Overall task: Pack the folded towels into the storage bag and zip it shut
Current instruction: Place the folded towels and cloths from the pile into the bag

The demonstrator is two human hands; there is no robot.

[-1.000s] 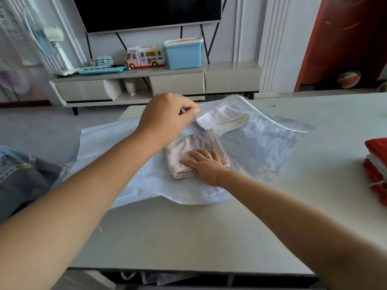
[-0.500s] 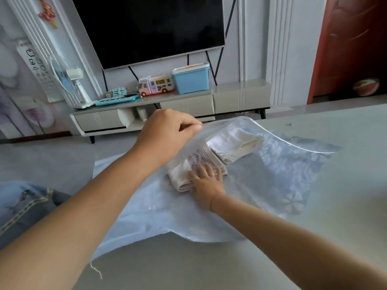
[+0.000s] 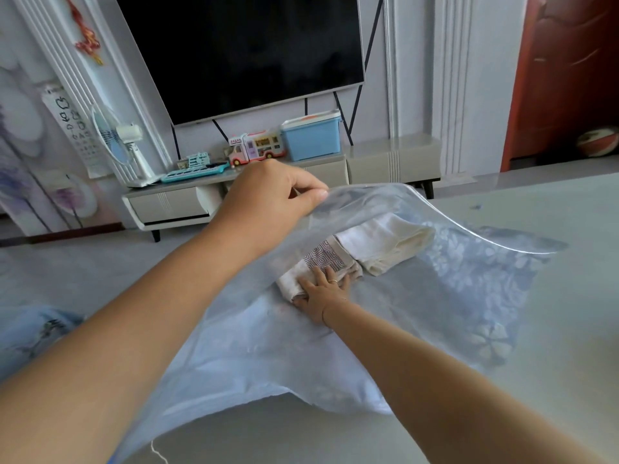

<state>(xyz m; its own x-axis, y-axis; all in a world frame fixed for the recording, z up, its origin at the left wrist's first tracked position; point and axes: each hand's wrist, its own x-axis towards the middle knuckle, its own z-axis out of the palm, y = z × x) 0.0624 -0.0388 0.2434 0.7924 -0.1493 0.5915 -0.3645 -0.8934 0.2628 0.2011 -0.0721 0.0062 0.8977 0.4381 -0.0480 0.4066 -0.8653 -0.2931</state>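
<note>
I am seeing the left hand (image 3: 268,199) pinching the clear upper flap of the storage bag (image 3: 469,289), lifting it. At five o'clock from it, the right hand (image 3: 323,289) is lying flat, fingers spread, on the patterned towel (image 3: 321,266) inside; the white towel (image 3: 385,246) is touching it at two o'clock.

hands (image 3: 268,199), storage bag (image 3: 469,296) lifted, towels (image 3: 385,246) inside
</note>
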